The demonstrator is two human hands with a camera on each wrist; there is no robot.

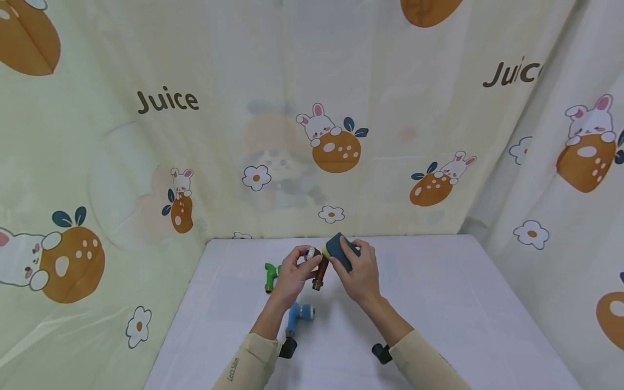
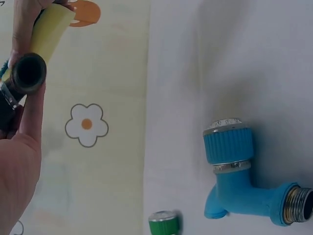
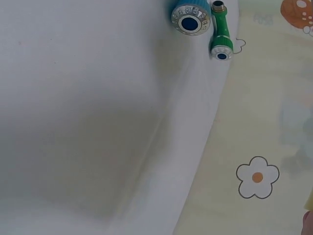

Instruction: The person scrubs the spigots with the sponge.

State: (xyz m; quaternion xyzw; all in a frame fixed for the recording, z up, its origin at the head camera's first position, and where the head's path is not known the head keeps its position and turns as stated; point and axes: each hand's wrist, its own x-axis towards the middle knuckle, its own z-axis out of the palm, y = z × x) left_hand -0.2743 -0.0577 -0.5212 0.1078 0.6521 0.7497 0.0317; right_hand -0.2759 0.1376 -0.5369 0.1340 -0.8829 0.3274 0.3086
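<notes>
Near the table's (image 1: 439, 281) back edge, the left hand (image 1: 291, 276) pinches a brown tap (image 1: 319, 269) held clear of the table; the right hand (image 1: 362, 275) clamps a dark sponge (image 1: 338, 251) against its top. Hard rubbing could twist the tap from that light pinch, dropping it onto the blue tap (image 1: 296, 316) below, near the green tap (image 1: 270, 274).

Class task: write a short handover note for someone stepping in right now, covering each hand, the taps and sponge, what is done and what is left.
Left hand grips the brown tap above the white table.
Right hand holds the dark sponge against the tap's top.
Blue tap and green tap lie on the table, untouched.
Done: brown tap lifted, sponge applied.
Left, probably: the other two taps.
</notes>
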